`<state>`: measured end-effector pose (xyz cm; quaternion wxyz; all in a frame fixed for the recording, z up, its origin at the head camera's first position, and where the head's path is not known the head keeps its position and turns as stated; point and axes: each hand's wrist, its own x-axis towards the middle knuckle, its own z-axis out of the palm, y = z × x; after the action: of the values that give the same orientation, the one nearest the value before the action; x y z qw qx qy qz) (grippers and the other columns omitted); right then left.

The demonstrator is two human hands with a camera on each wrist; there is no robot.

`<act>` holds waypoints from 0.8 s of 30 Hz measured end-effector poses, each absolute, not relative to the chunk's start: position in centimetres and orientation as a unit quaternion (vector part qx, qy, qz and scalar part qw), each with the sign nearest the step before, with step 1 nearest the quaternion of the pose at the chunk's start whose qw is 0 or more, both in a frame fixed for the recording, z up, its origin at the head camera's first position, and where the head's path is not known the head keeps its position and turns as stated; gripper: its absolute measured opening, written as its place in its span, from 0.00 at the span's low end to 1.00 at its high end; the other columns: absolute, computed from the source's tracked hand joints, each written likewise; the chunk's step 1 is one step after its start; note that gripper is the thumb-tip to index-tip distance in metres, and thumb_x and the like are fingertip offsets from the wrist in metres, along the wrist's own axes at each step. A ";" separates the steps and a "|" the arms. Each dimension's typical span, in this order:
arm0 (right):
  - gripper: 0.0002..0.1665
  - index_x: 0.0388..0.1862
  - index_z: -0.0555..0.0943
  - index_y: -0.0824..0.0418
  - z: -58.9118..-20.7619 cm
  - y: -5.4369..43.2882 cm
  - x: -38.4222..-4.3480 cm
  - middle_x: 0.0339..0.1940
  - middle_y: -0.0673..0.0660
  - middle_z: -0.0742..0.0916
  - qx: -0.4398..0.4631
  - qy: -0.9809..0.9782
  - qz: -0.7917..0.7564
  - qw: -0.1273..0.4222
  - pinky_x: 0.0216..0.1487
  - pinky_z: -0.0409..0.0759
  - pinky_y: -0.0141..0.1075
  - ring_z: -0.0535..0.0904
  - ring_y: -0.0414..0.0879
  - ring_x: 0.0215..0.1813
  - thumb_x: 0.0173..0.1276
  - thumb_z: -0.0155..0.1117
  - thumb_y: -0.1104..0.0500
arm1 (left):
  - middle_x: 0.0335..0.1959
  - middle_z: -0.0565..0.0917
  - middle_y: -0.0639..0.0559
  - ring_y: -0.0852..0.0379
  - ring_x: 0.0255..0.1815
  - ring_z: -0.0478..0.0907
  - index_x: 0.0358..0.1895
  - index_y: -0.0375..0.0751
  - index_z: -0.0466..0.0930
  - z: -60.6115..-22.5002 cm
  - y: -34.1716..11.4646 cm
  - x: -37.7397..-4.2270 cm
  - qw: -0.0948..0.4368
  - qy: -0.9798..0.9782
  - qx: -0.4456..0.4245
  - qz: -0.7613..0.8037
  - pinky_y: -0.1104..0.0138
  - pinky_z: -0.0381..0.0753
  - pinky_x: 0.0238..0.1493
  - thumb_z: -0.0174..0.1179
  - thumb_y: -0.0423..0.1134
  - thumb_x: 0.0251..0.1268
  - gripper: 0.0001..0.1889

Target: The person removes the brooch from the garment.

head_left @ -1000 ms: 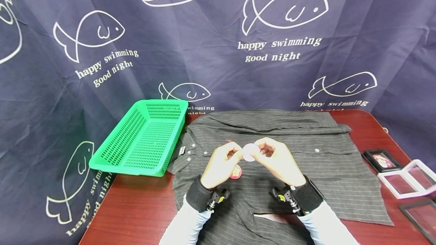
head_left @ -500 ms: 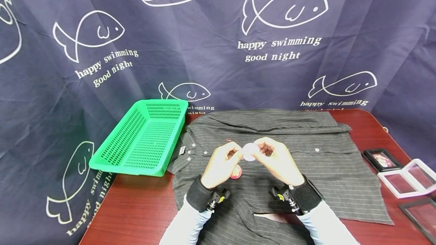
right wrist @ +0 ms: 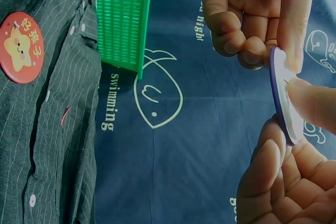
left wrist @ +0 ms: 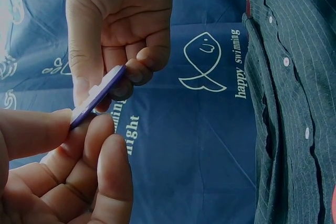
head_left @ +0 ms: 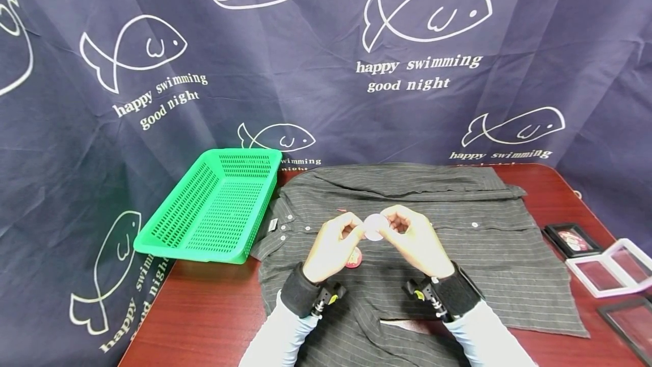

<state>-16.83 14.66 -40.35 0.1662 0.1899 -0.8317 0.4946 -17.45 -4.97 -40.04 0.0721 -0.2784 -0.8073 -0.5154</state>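
Both hands hold a round badge up over a dark striped shirt. White shows on the face turned up, and in the left wrist view the edge of the badge is purple. My left hand pinches its left edge between thumb and fingers. On the opposite edge, my right hand grips it the same way; in the right wrist view its thumb presses the white face. Below lies a red badge with a yellow star, fixed or resting on the shirt front and partly hidden by my left hand in the head view.
A green plastic basket stands at the left, beside the collar. Along the right table edge lie a black frame, a white hinged frame and another dark frame. A small red strip sits on the shirt.
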 end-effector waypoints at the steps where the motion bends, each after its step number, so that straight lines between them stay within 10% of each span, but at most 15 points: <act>1: 0.07 0.38 0.83 0.59 -40.3 14.6 -16.8 0.26 0.50 0.85 0.189 -0.832 0.495 0.166 0.29 0.75 0.30 0.76 0.34 0.27 0.61 0.71 0.62 | 0.27 0.82 0.46 0.67 0.22 0.69 0.33 0.38 0.81 -40.0 -5.0 -17.4 0.071 -0.808 -0.277 -0.515 0.74 0.70 0.27 0.58 0.39 0.71 0.09; 24: 0.07 0.38 0.82 0.59 -40.0 14.6 -16.5 0.27 0.49 0.85 0.187 -0.831 0.501 0.151 0.30 0.77 0.30 0.77 0.35 0.27 0.62 0.71 0.61 | 0.29 0.84 0.42 0.70 0.23 0.71 0.35 0.36 0.81 -39.9 -5.2 -17.6 0.051 -0.801 -0.286 -0.523 0.73 0.73 0.27 0.57 0.37 0.71 0.09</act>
<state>-16.54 14.64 -40.01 0.1509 0.1875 -0.8312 0.5011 -17.60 -5.18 -39.95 0.0514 -0.2860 -0.8013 -0.5229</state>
